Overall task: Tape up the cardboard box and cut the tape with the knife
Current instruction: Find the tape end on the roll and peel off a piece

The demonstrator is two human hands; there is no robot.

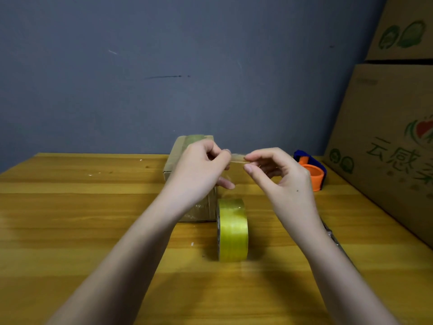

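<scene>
Head view: small cardboard box [174,160] on the wooden table [70,207], flaps closed, yellowish tape along its top; contents not visible. Left hand [199,170] and right hand [278,177] raised in front of it, each pinching one end of a short clear tape strip [237,158] between thumb and fingertips. Yellow tape roll [233,229] stands on edge just beside the box. Orange-blue dispenser [312,171] far right, near big printed cartons [386,141]. Knife can't be identified.
</scene>
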